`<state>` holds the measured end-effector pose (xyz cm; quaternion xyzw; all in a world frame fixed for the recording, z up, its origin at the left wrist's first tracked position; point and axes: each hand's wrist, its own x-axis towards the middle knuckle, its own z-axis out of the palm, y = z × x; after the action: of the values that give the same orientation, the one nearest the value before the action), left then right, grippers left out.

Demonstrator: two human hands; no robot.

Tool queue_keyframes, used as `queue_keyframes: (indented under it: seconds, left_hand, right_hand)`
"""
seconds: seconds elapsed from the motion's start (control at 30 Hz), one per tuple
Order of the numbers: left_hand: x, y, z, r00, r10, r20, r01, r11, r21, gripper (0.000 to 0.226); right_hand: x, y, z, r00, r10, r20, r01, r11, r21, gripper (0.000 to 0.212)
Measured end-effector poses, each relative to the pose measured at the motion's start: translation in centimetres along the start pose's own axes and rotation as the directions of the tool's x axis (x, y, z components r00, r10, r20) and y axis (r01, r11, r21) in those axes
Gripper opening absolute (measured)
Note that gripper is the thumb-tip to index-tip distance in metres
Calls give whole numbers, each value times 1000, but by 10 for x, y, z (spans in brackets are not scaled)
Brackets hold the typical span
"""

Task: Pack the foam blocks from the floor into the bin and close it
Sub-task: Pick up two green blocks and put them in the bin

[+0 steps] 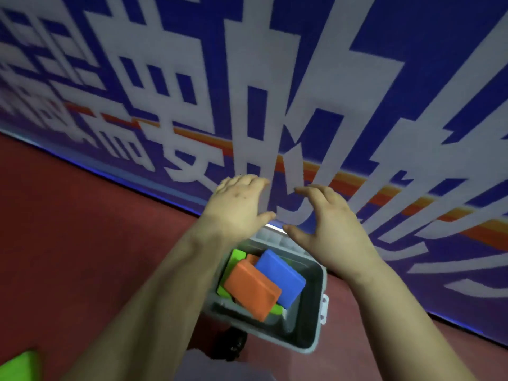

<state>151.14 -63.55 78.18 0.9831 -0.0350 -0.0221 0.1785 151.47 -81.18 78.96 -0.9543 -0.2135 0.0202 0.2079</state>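
A grey plastic bin (316, 323) stands open on the red floor by a wall. Inside lie an orange foam block (251, 288), a blue foam block (281, 277) and green foam blocks (236, 257) partly under them. The pale lid (270, 237) shows at the bin's far edge, against the wall. My left hand (237, 204) and my right hand (328, 224) hover over that far edge with fingers spread. Neither hand holds anything, and whether they touch the lid is hidden. One more green block (19, 365) lies on the floor at the bottom left.
A blue wall banner (302, 78) with big white characters and an orange stripe rises right behind the bin. Red floor (82, 243) spreads to the left. A white latch (324, 309) sticks out on the bin's right side. A dark shoe (233, 345) sits near the bin's front.
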Motion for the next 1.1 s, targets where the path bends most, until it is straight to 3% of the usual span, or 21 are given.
queue_keyframes:
  seconds: [0.13, 0.3, 0.53, 0.73, 0.83, 1.1]
  left_hand:
    - [-102, -12, -26, 963, -196, -184, 202, 979, 14, 64]
    - [-247, -28, -51, 836, -496, -235, 513, 858, 12, 66]
    - [-456, -29, -55, 537, -776, -331, 805, 589, -73, 64]
    - [-656, -32, -38, 295, -894, -337, 927, 353, -125, 65]
    - [-747, -47, -34, 246, -918, -312, 947, 297, -125, 66]
    - [-902, -135, -38, 281, -940, -192, 942, 308, -131, 67]
  right_hand:
    - [-29, -46, 3, 964, -247, 101, 243, 968, 58, 65]
    - [-80, -140, 26, 813, -536, 229, 518, 844, 137, 67]
    - [-189, -284, 70, 490, -822, 291, 796, 558, 236, 68]
    - [-327, -405, 124, 255, -915, 312, 866, 360, 347, 67]
    - [-390, -458, 159, 237, -913, 331, 865, 354, 357, 68]
    - [-494, -575, 235, 278, -876, 393, 837, 422, 349, 67]
